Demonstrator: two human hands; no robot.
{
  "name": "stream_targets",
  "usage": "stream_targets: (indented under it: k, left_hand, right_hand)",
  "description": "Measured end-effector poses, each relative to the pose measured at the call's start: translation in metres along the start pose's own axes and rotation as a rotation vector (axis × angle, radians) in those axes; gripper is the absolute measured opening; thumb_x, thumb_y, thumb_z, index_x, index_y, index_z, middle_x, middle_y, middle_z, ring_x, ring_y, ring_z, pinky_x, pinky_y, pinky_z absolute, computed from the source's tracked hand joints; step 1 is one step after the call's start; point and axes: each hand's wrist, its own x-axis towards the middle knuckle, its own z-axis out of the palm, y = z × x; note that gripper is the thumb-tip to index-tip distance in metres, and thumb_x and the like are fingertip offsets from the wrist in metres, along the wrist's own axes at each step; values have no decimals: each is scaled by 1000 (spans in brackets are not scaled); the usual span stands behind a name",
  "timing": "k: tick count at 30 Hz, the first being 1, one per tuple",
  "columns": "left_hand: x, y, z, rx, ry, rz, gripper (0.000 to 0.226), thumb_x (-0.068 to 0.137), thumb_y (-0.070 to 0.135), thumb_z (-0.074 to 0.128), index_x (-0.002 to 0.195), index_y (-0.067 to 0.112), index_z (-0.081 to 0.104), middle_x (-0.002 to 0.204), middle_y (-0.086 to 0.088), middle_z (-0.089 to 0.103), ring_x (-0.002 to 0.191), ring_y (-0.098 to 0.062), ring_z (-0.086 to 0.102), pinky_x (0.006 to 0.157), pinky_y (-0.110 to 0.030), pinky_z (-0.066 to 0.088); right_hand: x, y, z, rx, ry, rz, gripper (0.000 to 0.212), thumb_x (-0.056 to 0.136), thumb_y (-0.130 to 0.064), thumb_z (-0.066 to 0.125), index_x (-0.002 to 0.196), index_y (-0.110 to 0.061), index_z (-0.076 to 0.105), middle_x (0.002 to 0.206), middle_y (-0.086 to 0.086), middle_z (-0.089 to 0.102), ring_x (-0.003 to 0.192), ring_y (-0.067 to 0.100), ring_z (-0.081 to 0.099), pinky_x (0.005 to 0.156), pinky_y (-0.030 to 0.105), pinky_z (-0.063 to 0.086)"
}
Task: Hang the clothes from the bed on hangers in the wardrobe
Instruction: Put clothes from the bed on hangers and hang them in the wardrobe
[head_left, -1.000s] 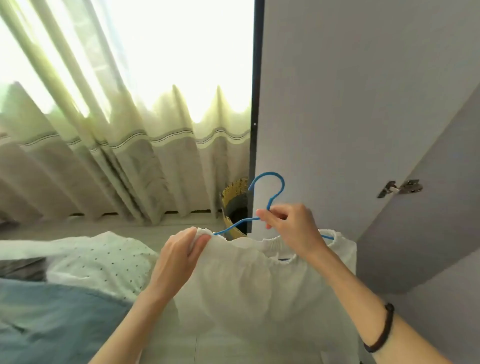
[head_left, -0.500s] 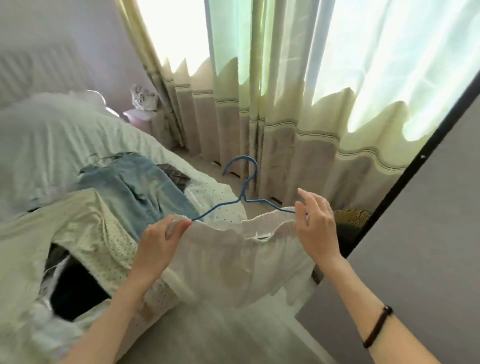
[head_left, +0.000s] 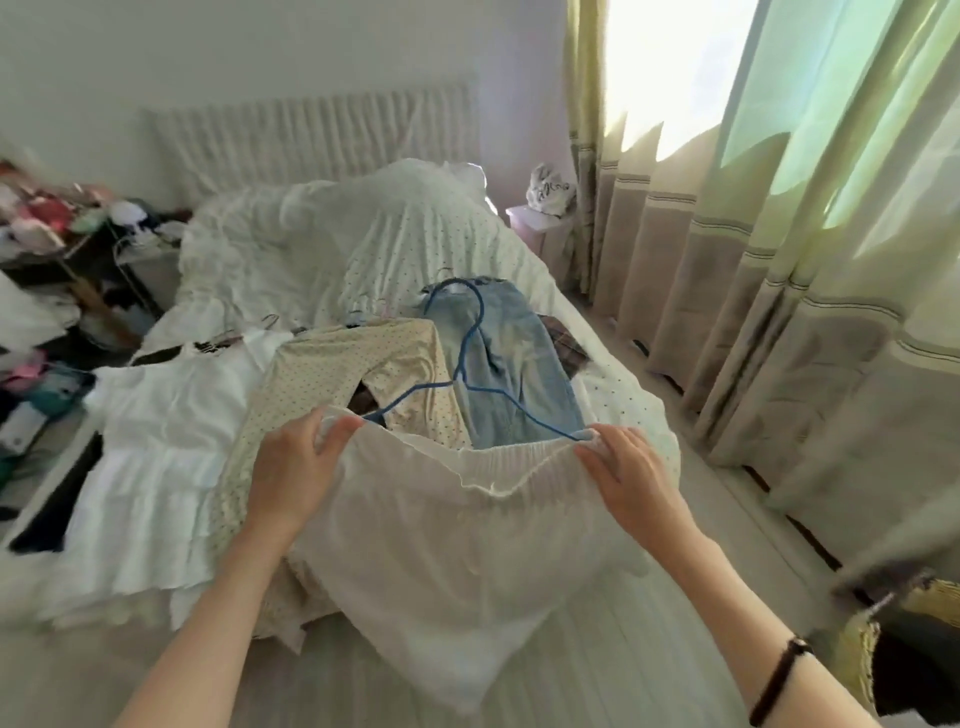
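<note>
A sheer white garment (head_left: 457, 551) with an elastic waistband hangs on a blue wire hanger (head_left: 470, 358), held up in front of me over the foot of the bed (head_left: 363, 234). My left hand (head_left: 296, 467) pinches the waistband's left end over the hanger's arm. My right hand (head_left: 631, 470) grips the right end the same way. On the bed lie light blue jeans (head_left: 511, 364), a cream dotted top (head_left: 332, 379) and a white tiered dress (head_left: 156, 457). The wardrobe is out of view.
Long beige and green curtains (head_left: 753, 291) cover the window on the right, with a strip of floor beside the bed. A small pink bedside table (head_left: 540, 234) carries a white bag. Cluttered shelves (head_left: 57, 244) stand at the left. A woven basket (head_left: 893, 654) sits at the lower right.
My view has swung left from the wardrobe door and curtain to the bed. My right hand moved from the hanger's neck to the waistband's right end. The left hand kept its hold.
</note>
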Motion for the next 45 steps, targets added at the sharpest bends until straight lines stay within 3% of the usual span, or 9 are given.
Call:
stream_targets:
  k: [5,8,11,16,25,29,33,38,45]
  left_hand:
    - [4,-54,-37,53,132,-84,40,85,47,47,66,12,51,55,-3,48,58,-28,48,59,-36,35]
    - [13,-84,-63,72,238,-178,42,88,42,48,57,20,31,54,-1,39,55,-25,39,65,-37,32]
    - [29,-113,-83,133,350,-211,43,91,34,52,58,18,28,57,4,34,63,-24,37,72,-43,33]
    - [58,-168,-114,293,470,-265,37,93,36,48,72,5,47,75,-6,42,76,-24,39,76,-38,27]
    - [74,-243,-190,542,661,-254,27,87,24,56,79,-2,57,78,-22,55,78,-38,49,73,-41,28]
    - [101,-270,-214,583,705,-287,31,88,28,53,82,-3,57,82,-22,55,82,-39,50,74,-44,29]
    - [148,-293,-231,611,737,-277,45,88,40,44,85,-2,58,85,-21,57,84,-39,51,74,-42,27]
    - [239,-318,-237,602,746,-227,26,89,21,60,85,-4,59,85,-22,58,87,-40,53,76,-43,30]
    - [355,-354,-231,580,702,-171,29,90,25,58,87,-3,60,85,-19,57,87,-37,52,78,-42,30]
  right_hand:
    - [41,-54,51,7,41,-113,18,91,-19,56,96,-6,66,94,9,68,90,30,60,79,35,40]
    - [70,-97,79,16,28,-182,23,90,-25,52,87,-6,65,83,9,67,82,30,58,76,38,41]
    - [96,-139,107,56,15,-205,20,89,-22,59,80,-4,60,75,10,63,77,29,53,72,38,37]
    - [130,-193,148,173,27,-229,30,86,-20,63,65,-12,43,59,-3,44,66,23,40,61,32,23]
    - [172,-282,228,315,-104,-313,20,89,-24,59,78,-7,56,67,-1,49,70,23,44,59,32,26]
    - [207,-317,255,369,-118,-341,23,89,-24,58,74,-18,43,65,-3,44,69,21,38,59,33,21]
    - [256,-343,279,393,-118,-342,20,89,-24,57,77,-9,53,67,-3,44,73,21,40,61,34,22]
    - [331,-363,310,426,-75,-314,29,90,-29,57,68,-19,39,63,-5,43,71,21,41,60,31,21]
    - [431,-378,343,408,-50,-245,35,90,-29,56,62,-22,34,63,-3,42,71,22,40,61,30,25]
